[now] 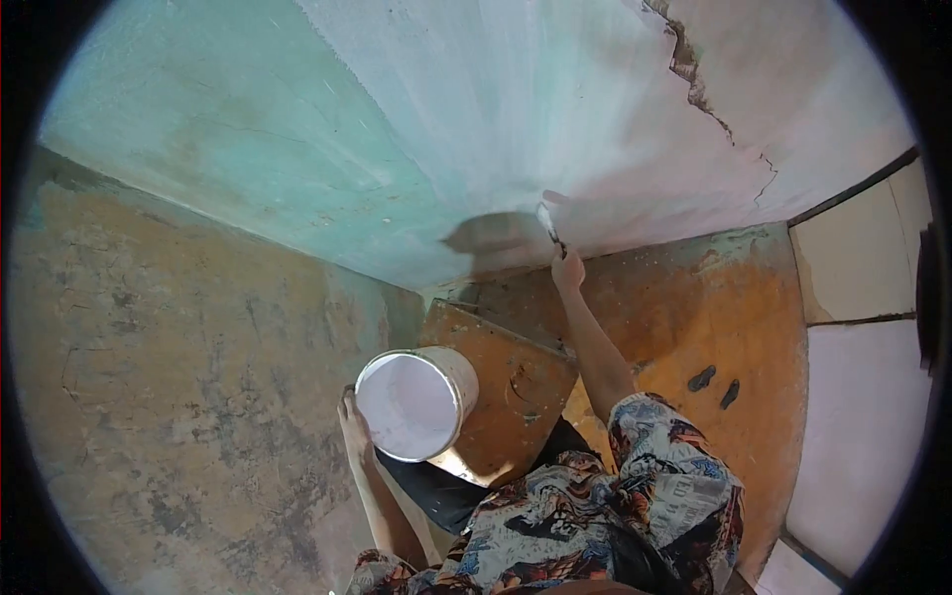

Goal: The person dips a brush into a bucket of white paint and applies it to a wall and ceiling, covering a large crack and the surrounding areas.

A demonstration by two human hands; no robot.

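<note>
Right hand (567, 270): raised at arm's length, closed around the handle of a paintbrush (548, 226); bristles touching the wall (476, 109) near its lower edge, fingers too small to make out singly. Left hand (353, 421): gripping the rim of a white paint bucket (415, 402), thumb side partly hidden behind the bucket. Bucket tilted toward the camera, white paint inside, resting against a rusty orange panel (516, 382). Patterned sleeves (635, 496) cut off at the lower edge.

Bucket (416, 402) sits on the board (516, 387), left of the brush (548, 226) at the wall (476, 109)
</note>
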